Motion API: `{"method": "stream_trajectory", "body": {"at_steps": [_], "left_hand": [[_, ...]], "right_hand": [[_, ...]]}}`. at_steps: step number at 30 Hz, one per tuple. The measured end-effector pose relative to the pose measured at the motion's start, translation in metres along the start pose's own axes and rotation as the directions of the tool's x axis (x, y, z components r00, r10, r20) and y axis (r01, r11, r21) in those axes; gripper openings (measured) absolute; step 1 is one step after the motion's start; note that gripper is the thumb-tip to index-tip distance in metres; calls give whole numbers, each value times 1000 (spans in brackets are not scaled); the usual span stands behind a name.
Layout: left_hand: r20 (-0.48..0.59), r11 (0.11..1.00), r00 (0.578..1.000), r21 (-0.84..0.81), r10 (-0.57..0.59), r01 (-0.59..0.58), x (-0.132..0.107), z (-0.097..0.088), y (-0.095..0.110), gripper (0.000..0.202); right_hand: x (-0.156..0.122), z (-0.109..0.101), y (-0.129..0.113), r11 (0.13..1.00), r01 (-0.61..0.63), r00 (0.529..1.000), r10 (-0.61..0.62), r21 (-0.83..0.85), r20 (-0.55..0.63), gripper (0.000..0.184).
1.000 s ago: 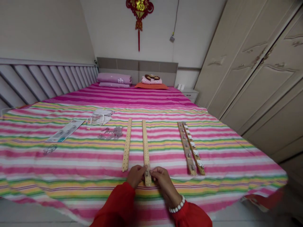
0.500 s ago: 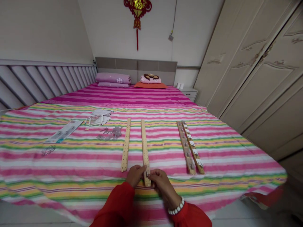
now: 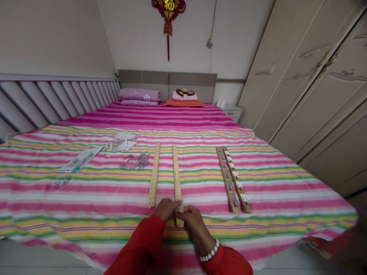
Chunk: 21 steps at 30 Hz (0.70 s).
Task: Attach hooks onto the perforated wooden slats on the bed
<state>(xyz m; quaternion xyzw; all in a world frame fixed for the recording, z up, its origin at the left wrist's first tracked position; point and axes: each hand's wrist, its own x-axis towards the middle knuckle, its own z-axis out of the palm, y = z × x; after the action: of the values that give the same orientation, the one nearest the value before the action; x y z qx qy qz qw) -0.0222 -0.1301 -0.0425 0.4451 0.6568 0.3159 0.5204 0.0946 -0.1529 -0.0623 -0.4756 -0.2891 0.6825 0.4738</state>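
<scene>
Two pale wooden strips full of holes lie side by side on the striped bedspread [image 3: 258, 229]. My left hand [image 3: 168, 209] and my right hand [image 3: 190, 215] pinch together at the near end of the right strip [image 3: 177, 175]. A small metal piece shows between the fingertips, too small to name. The left strip [image 3: 154, 175] lies untouched beside them. Both arms wear red sleeves, and a white bead bracelet sits on my right wrist.
Two more wooden strips with white and metal hooks [image 3: 235, 179] lie to the right. Clear bags of small parts [image 3: 134, 161], paper sheets [image 3: 122, 142] and a package [image 3: 80, 159] lie at left. Pillows sit at the headboard. A wardrobe [image 3: 315, 88] stands right.
My two hands have drawn closer together over the strip's near end, and the view has shifted slightly. The strips have not moved.
</scene>
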Motion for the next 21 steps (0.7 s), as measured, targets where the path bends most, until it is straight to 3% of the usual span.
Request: {"method": "stream_trajectory", "body": {"at_steps": [2,7,9,15,18,21], "left_hand": [[-3,976,1000,219,-10,10,0,-2,5,38],[-78,951,996,309,42,-16,-4,-2,12,40],[-62,970,998,242,32,-16,-3,-1,10,41],[136,984,987,-144,-86,106,-1,0,6,46],[180,976,982,-198,-54,90,-2,-1,4,47],[144,982,989,-183,-26,53,-2,-1,0,49]], "right_hand": [[3,2,4,1000,8,999,-8,-7,-49,35],[5,2,10,999,33,995,-35,-26,-96,36],[5,0,10,1000,21,998,-22,-17,-64,35],[-2,-13,4,999,-31,998,33,-24,50,27],[-6,-18,2,999,-19,998,17,30,62,24],[-8,-21,2,998,-10,997,6,59,75,24]]}}
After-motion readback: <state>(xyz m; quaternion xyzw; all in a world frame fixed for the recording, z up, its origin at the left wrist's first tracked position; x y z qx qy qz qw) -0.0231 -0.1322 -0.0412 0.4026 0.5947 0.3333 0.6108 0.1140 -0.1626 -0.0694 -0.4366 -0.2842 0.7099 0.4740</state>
